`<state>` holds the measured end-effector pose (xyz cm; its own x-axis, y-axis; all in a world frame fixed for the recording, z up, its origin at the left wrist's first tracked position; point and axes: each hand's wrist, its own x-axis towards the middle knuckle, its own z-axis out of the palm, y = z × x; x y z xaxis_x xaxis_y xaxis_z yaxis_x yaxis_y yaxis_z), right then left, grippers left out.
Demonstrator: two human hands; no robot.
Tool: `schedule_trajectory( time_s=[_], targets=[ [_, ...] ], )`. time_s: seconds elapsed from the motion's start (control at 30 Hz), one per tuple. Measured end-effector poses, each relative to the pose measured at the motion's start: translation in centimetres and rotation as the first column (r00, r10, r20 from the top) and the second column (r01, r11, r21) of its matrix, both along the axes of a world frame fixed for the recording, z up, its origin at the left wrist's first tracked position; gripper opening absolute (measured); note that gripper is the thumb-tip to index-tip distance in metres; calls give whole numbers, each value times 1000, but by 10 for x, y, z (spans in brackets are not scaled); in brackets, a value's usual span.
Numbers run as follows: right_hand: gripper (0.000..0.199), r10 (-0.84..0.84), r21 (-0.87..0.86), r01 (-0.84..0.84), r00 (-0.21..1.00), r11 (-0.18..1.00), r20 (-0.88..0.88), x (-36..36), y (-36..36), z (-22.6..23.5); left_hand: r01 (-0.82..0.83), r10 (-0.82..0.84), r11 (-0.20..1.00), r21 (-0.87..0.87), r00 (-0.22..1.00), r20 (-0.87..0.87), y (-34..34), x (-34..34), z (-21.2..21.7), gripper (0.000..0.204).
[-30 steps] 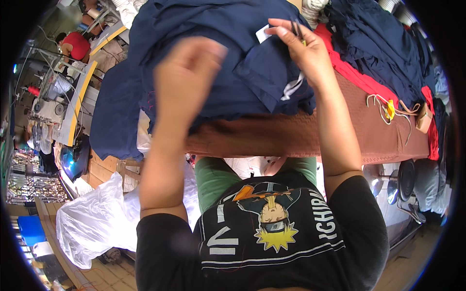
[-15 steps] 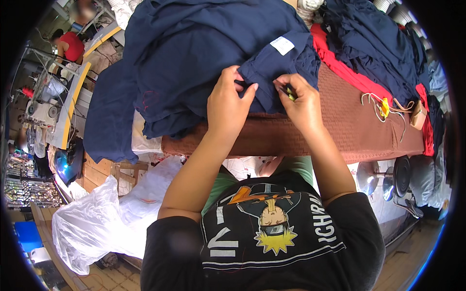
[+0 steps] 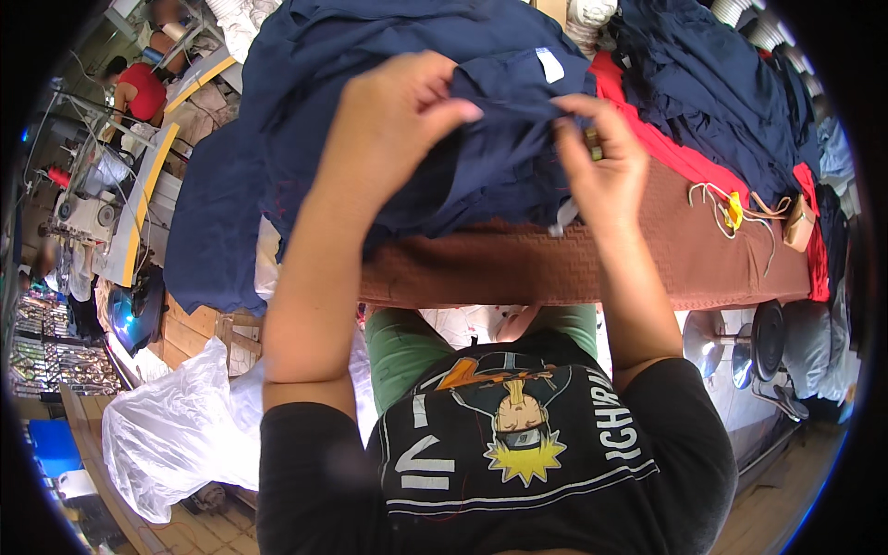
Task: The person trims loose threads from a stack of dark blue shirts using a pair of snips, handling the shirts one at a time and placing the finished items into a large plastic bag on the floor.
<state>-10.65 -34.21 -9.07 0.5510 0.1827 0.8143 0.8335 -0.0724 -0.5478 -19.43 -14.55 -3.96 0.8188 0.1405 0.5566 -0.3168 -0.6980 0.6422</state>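
Observation:
A navy blue garment (image 3: 504, 139) is stretched between my two hands, raised off the table at its near side. My left hand (image 3: 393, 116), slightly blurred, pinches its left edge between thumb and fingers. With thumb and forefinger, my right hand (image 3: 610, 157) grips the right edge. A small yellow-green tool (image 3: 593, 143) is tucked in the right palm, mostly hidden by the fingers, its kind unclear. A white label (image 3: 549, 65) shows on the far part of the garment. Below the right hand hangs a small whitish tag (image 3: 563, 218).
A brown cloth (image 3: 703, 240) covers the table. More navy fabric (image 3: 712, 92) and a red strip (image 3: 666, 139) lie at the right, near cords with a yellow piece (image 3: 733, 211). Left are a sewing machine (image 3: 88, 215), a clear plastic sheet (image 3: 176, 435) and another person in red (image 3: 141, 91).
Both hands have moved apart and away from me, lifting and stretching the garment. The left went left, the right went right. The whitish tag has come into view.

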Motion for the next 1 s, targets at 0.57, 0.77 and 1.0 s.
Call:
schedule_trajectory(
  time_s=[0.57, 0.77, 1.0],
  targets=[
    [12, 131, -120, -186, 922, 975, -365, 25, -14, -1, 604, -622, 769, 208, 782, 30, -115, -116, 11, 23],
    [12, 105, -177, -161, 950, 971, -293, 8, -12, 3, 733, -739, 658, 171, 673, -42, -133, -114, -1, 22],
    [33, -40, -436, -27, 989, 900, -143, -6, -8, 20, 444, -440, 891, -98, 896, 65, -33, -113, 16, 23]
  ],
)
